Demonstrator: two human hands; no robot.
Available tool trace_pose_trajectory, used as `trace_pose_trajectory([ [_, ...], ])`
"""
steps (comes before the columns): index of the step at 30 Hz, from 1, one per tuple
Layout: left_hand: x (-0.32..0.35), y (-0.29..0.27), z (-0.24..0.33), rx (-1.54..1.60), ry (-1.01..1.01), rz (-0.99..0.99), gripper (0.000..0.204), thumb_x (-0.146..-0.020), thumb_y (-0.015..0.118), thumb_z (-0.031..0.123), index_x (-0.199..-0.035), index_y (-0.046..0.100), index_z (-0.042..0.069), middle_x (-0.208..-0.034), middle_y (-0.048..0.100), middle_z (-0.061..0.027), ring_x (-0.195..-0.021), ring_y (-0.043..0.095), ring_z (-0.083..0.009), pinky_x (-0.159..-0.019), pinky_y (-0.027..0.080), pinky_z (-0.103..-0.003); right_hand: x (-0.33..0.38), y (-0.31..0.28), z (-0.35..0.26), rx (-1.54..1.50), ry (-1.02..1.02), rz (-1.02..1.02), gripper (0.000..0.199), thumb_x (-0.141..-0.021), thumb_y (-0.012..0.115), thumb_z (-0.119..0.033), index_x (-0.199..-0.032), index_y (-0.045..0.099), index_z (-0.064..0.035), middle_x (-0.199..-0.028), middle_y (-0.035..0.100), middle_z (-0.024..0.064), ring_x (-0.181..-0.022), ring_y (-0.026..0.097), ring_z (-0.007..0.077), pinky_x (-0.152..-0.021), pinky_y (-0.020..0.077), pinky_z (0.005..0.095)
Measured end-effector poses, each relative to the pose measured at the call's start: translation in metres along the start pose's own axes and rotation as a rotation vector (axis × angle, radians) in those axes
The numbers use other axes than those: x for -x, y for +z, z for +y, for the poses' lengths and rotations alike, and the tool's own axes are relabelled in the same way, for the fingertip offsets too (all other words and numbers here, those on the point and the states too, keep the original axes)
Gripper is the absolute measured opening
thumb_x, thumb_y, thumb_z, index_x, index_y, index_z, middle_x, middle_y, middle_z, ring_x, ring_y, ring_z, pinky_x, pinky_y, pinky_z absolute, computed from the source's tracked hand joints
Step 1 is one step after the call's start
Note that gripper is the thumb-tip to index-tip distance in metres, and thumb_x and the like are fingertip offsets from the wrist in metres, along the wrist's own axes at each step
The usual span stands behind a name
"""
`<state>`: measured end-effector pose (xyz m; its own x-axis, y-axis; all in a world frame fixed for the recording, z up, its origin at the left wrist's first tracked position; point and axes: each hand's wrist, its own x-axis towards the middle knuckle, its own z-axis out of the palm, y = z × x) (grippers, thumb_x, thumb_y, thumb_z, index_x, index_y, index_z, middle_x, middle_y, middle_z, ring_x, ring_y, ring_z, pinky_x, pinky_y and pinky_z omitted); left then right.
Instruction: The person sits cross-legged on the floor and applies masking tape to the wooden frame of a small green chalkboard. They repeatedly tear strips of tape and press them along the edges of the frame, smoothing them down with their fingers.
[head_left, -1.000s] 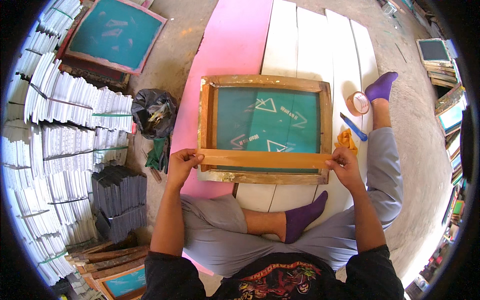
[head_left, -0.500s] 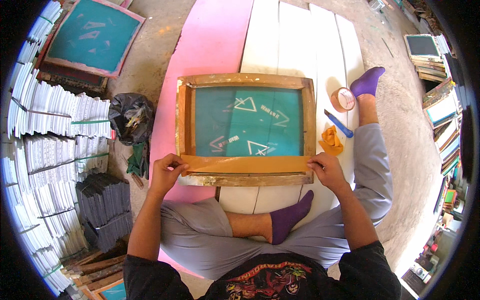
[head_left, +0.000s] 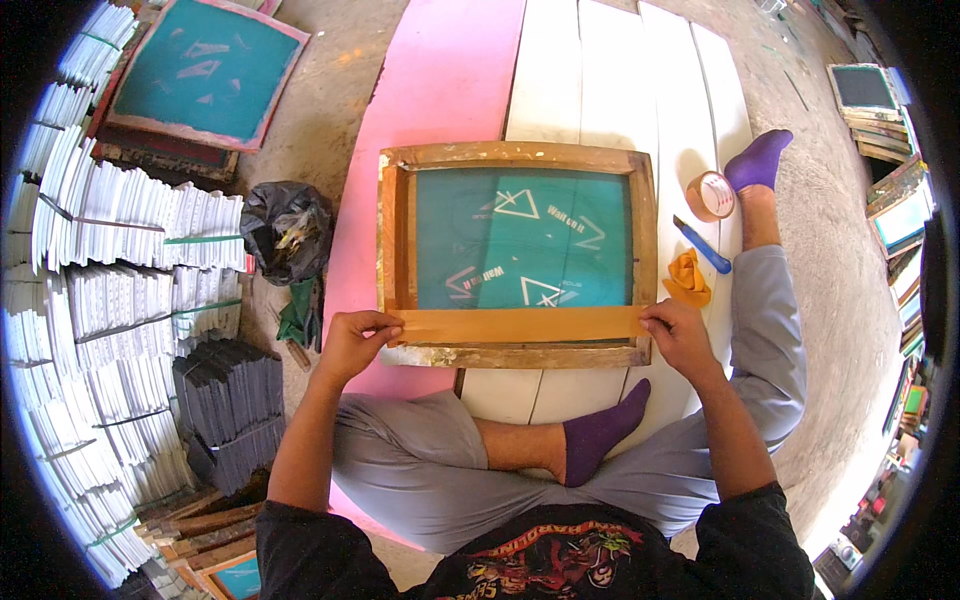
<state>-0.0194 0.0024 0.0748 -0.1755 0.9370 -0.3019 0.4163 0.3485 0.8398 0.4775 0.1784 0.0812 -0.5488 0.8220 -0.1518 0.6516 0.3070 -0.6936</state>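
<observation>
Centrally in the frame, left hand and right hand pinch opposite ends of a brown tape strip, fingers closed on it, stretching it flat along the wooden screen-printing frame's near edge.

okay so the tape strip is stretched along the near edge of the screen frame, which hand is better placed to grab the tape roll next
Right. The tape roll lies on the white boards beside the frame's far right corner, on the same side as the right hand, which pinches the strip's right end. The left hand would have to cross the whole frame.
</observation>
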Motion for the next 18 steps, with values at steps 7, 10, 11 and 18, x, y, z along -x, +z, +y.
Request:
trace_pose_trajectory([
  [7, 0.026, -0.001, 0.019, -0.312, -0.092, -0.068, 0.018, -0.085, 0.081, 0.017, -0.100, 0.080, 0.005, -0.088, 0.076, -0.0169, -0.076, 0.074, -0.0249, -0.073, 0.057, -0.033, 0.021, 0.000, -0.006, 0.020, 0.071, -0.139, 0.013, -0.085, 0.071, -0.010, -0.095, 0.074, -0.0017, -0.085, 0.070, 0.0177, -0.080, 0.068, 0.0376, -0.074, 0.0533, 0.0440],
  [10, 0.038, -0.001, 0.026, -0.301, -0.103, -0.153, 0.017, -0.085, 0.081, 0.015, -0.099, 0.080, 0.005, -0.087, 0.076, -0.0162, -0.076, 0.074, -0.0243, -0.072, 0.057, -0.033, 0.047, -0.004, -0.017, -0.025, 0.157, -0.180, 0.013, -0.085, 0.069, -0.007, -0.096, 0.074, -0.0026, -0.086, 0.069, 0.0183, -0.081, 0.067, 0.0384, -0.075, 0.0536, 0.0446],
  [11, 0.037, 0.003, 0.026, -0.267, -0.112, -0.165, 0.017, -0.085, 0.081, 0.015, -0.099, 0.080, 0.005, -0.086, 0.076, -0.0160, -0.076, 0.074, -0.0241, -0.071, 0.057, -0.033, 0.057, -0.007, -0.018, -0.035, 0.185, -0.177, 0.013, -0.084, 0.069, -0.007, -0.096, 0.074, -0.0028, -0.086, 0.069, 0.0183, -0.082, 0.067, 0.0386, -0.075, 0.0535, 0.0447],
  [18, 0.048, 0.009, 0.020, -0.386, -0.009, -0.044, 0.012, -0.083, 0.078, 0.009, -0.095, 0.079, 0.004, -0.082, 0.074, -0.0169, -0.072, 0.072, -0.0296, -0.068, 0.057, -0.037, 0.037, 0.007, -0.010, 0.036, 0.057, -0.160, 0.015, -0.085, 0.068, -0.007, -0.098, 0.074, -0.0031, -0.082, 0.064, 0.0173, -0.079, 0.065, 0.0390, -0.073, 0.0522, 0.0468],
])
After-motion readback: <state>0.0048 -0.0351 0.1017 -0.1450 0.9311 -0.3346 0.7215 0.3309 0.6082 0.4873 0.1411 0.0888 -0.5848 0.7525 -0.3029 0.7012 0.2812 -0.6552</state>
